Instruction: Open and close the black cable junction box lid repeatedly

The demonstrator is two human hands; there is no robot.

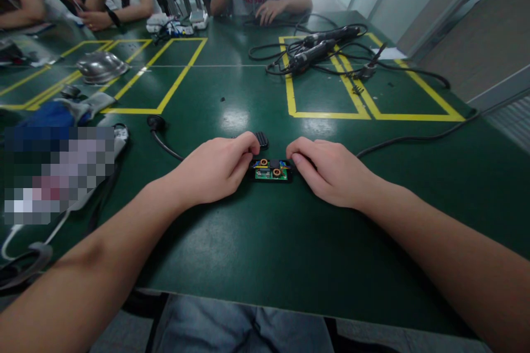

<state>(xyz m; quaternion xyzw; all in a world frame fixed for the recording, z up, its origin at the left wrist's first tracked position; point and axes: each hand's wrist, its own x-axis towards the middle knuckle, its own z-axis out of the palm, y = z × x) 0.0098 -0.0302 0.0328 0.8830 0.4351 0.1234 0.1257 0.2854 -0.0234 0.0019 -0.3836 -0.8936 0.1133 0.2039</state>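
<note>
A small open black case with a green circuit board and two copper coils [271,170] lies on the green table [256,242] in front of me. My left hand [215,168] is curled at its left end, fingertips pinching the case. My right hand [329,168] is curled at its right end, fingers pressed against that side. A black ribbed piece [261,139] lies just behind my left fingers. A black cable [163,143] runs from the left towards my left hand, and another [414,137] leads away to the right.
Yellow tape boxes mark the table. Black electric screwdrivers with tangled cords [318,51] lie at the back right. A shiny metal piece [100,66] and grey and blue items [70,110] sit at the left. Other people sit along the far edge and at the left.
</note>
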